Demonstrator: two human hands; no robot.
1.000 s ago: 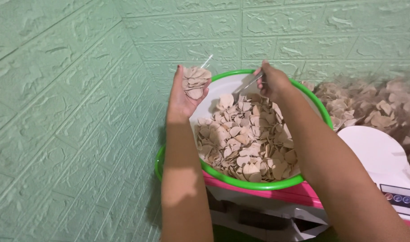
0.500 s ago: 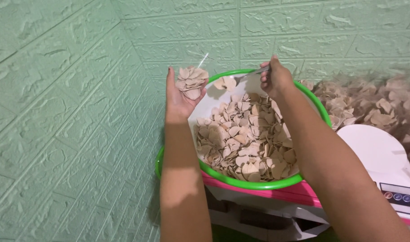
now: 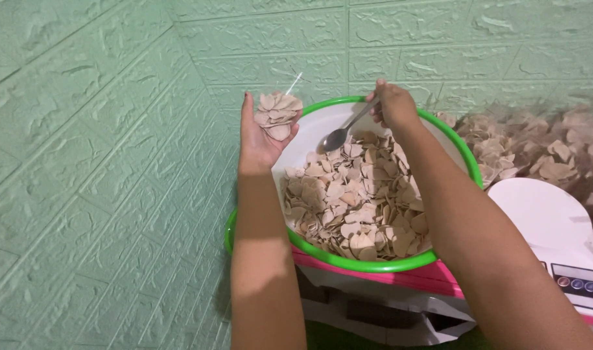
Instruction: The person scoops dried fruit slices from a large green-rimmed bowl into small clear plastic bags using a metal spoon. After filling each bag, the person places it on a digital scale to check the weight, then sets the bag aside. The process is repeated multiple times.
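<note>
A white basin with a green rim (image 3: 465, 155) holds a heap of pale tan chips (image 3: 358, 201). My left hand (image 3: 257, 133) holds a small clear plastic bag of chips (image 3: 278, 111) upright at the basin's far left rim. My right hand (image 3: 392, 104) grips a metal spoon (image 3: 340, 135) by its handle above the basin's far side. The spoon's bowl points down and left, just over the chips and close to the bag. Both forearms reach in from the bottom of the view.
A large clear bag of more chips (image 3: 543, 149) lies to the right. A white kitchen scale (image 3: 549, 227) sits at the right foreground. The basin rests on a pink support (image 3: 387, 275). Green textured brick-pattern walls (image 3: 102, 162) close in on the left and back.
My right hand has brought the spoon down from near the bag's mouth toward the chips in the basin. My left hand still holds the bag at the rim.
</note>
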